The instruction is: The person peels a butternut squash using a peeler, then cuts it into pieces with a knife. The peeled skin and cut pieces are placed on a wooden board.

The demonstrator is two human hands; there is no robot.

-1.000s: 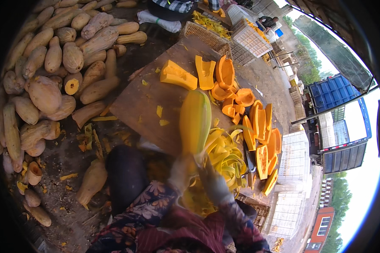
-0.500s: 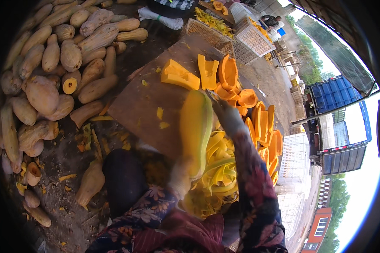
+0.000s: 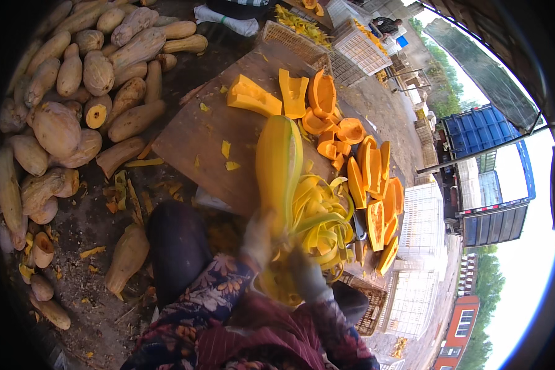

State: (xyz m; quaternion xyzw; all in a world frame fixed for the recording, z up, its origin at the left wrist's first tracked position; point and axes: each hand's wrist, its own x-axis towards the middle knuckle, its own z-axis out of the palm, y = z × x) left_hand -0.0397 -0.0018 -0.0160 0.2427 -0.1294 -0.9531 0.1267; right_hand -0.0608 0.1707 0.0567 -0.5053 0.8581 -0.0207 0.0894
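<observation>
A long partly peeled squash [image 3: 279, 166], yellow with paler green-yellow stripes, points away from me over the near part of a brown board [image 3: 197, 148]. My gloved left hand [image 3: 256, 242] is closed round its near end. Close to that same end is my gloved right hand [image 3: 307, 274], low and smeared by motion. Its fingers look closed, but whatever they hold cannot be made out. Long curled strips of peel [image 3: 320, 216] are heaped just right of the squash, partly hidden by it.
Orange cut squash pieces [image 3: 370, 166] lie along the board's right side and far end. Unpeeled squashes [image 3: 61, 129] pile up at the left, with one loose squash [image 3: 128, 259] near my knee. White crates [image 3: 419, 222] stand at right. Beyond them is a blue truck [image 3: 481, 142]; another person [image 3: 385, 26] is far off.
My right hand has come from the squash's far end back toward me to its near end. My left hand still grips the squash. The whole view has shifted slightly.
</observation>
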